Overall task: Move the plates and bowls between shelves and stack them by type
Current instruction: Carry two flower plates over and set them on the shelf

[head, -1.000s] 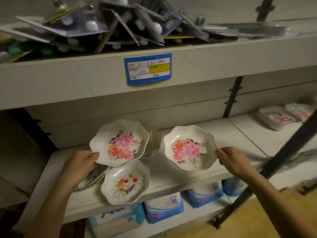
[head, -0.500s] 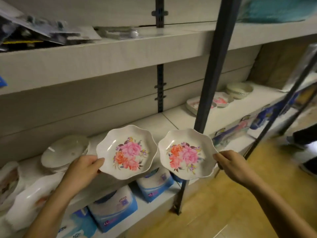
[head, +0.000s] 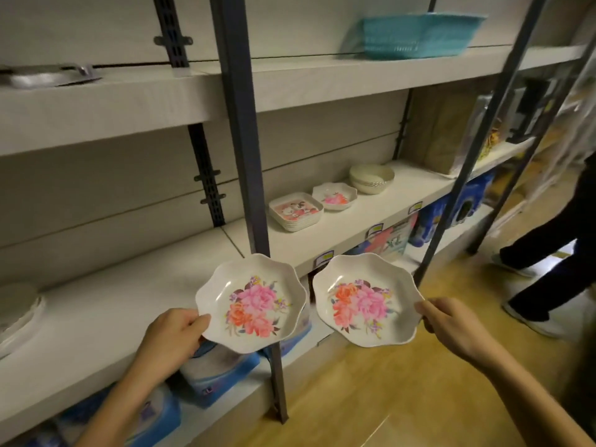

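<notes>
While our left hand [head: 174,333] pinches the left plate [head: 251,304] and our right hand [head: 451,327] the right plate [head: 364,304] by their rims, off the front edge of the shelf [head: 416,191], we are mid-transfer. Both likely stack onto the matching plate [head: 334,196] mid-shelf.

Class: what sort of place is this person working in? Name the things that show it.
Probably a household-goods shop or stockroom: long shelves with edge labels, a stack of square plates, and packaged goods below.

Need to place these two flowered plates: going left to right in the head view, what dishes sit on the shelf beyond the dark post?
stack of square plates → flowered scalloped plate → stacked cream bowls
</notes>
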`<state>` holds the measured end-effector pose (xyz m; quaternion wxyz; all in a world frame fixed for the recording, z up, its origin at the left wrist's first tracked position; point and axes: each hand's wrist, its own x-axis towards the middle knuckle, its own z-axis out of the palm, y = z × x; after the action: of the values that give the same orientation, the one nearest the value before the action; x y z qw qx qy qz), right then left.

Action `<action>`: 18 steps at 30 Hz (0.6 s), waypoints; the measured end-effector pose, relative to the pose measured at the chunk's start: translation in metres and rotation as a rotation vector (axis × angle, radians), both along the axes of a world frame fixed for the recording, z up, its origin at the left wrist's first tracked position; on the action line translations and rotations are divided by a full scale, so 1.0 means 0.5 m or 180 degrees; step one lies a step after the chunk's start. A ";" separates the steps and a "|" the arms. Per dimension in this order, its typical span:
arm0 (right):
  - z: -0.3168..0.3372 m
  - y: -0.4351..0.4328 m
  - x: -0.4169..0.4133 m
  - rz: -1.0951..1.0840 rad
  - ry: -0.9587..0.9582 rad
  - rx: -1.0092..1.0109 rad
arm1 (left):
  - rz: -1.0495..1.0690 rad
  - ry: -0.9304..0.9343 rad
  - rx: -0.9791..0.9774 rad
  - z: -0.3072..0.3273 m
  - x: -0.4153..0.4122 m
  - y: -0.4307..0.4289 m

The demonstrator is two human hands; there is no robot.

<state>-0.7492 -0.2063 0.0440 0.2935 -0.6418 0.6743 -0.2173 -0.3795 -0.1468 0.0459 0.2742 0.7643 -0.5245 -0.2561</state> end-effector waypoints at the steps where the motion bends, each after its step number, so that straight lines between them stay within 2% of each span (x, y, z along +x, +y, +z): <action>1: -0.002 -0.011 -0.021 -0.0050 -0.0041 0.0010 | -0.0024 0.0010 0.0014 -0.002 -0.021 -0.013; 9: -0.016 -0.140 -0.148 -0.0149 -0.0097 0.0064 | -0.0137 0.0016 0.0033 -0.013 -0.163 -0.153; 18: -0.023 -0.405 -0.222 -0.0029 -0.0133 0.0100 | 0.0152 0.0363 0.0161 -0.046 -0.259 -0.364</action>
<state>-0.8601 -0.4089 0.0323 0.3166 -0.6293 0.6743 -0.2214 -0.5090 -0.3290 0.0230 0.2902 0.7674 -0.4830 -0.3058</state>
